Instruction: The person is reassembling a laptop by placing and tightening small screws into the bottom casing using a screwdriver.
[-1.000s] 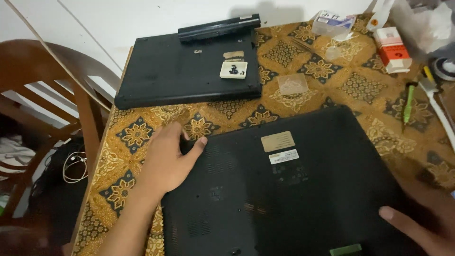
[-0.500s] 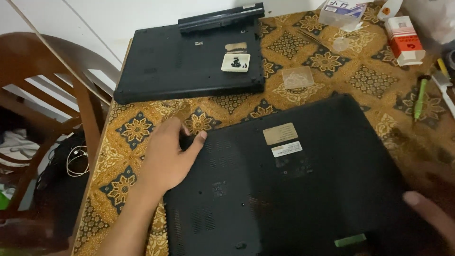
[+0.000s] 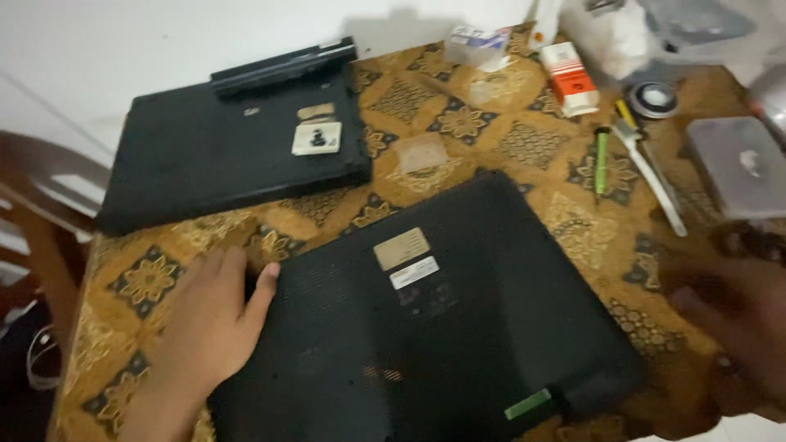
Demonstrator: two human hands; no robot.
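A black laptop (image 3: 442, 327) lies bottom-up on the patterned tablecloth (image 3: 491, 139), with two labels near its middle. My left hand (image 3: 209, 327) rests flat against the laptop's left edge, fingers together, thumb touching the case. Off the laptop's right edge, blurred above the cloth, hovers my right hand (image 3: 741, 327), holding nothing that I can see. A second black laptop (image 3: 221, 155) lies upside down at the back left, with a long black battery (image 3: 282, 67) along its far edge.
A green screwdriver (image 3: 602, 162) and a white-handled tool (image 3: 651, 176) lie at the right. A grey box (image 3: 737, 164), a tape roll (image 3: 653, 98), an orange-white carton (image 3: 569, 78) and plastic bags sit at the back right. A wooden chair (image 3: 41, 237) stands left of the table.
My right hand has come off the laptop's lower right corner and moved out past its right edge. The view has shifted right. My left hand stays at the left edge.
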